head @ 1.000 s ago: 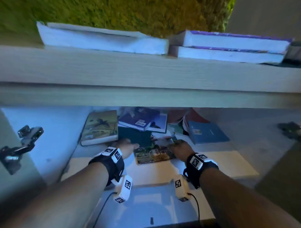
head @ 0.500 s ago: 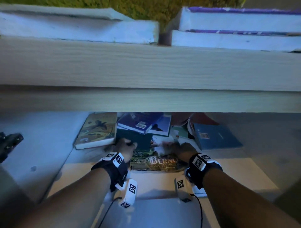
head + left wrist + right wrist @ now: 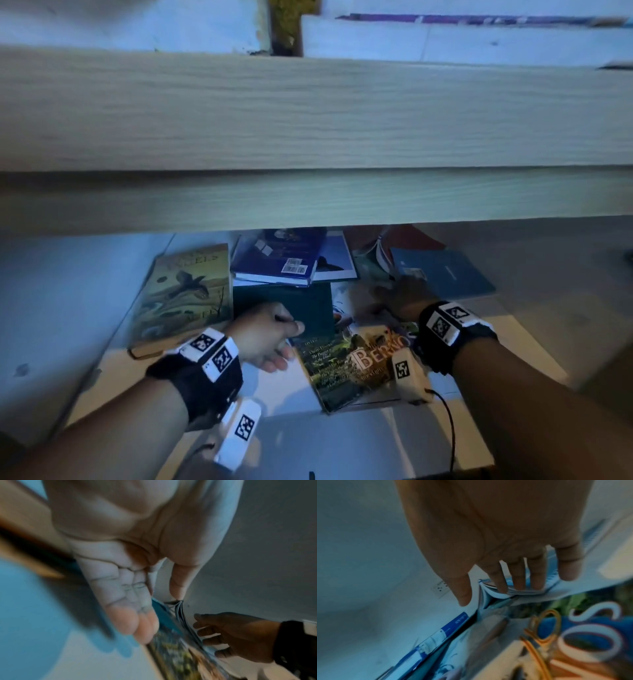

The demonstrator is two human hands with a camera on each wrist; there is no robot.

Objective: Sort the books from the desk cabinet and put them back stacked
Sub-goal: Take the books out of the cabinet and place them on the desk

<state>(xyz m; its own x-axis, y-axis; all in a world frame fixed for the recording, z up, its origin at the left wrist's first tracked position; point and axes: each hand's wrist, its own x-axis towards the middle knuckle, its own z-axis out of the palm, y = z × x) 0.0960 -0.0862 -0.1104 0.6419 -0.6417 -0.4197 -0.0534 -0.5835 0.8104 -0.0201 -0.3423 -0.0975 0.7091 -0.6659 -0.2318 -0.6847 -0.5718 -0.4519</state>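
Several books lie jumbled on the cabinet floor [image 3: 359,442]. A dark green book [image 3: 284,299] overlaps the top of a landscape magazine titled Berno [image 3: 346,366]. My left hand [image 3: 274,339] holds their left edge, thumb on top and fingers underneath; in the left wrist view the left hand [image 3: 163,612] has the blue-looking edge between thumb and fingers. My right hand [image 3: 400,301] lies with spread, nearly straight fingers on a thin white booklet [image 3: 494,595], pressing its page edges, thumb apart. The Berno magazine [image 3: 573,635] shows below it.
An eagle-cover book [image 3: 185,294] lies at the left by the cabinet's side wall [image 3: 68,291]. Behind are a dark blue book with a barcode [image 3: 277,260] and a blue notebook [image 3: 445,270]. The desk top's thick wooden edge [image 3: 308,137] overhangs; white books [image 3: 445,41] lie on it.
The Berno magazine has slid toward the cabinet's front under both hands and turned a little. The view has dropped closer to the desk edge.
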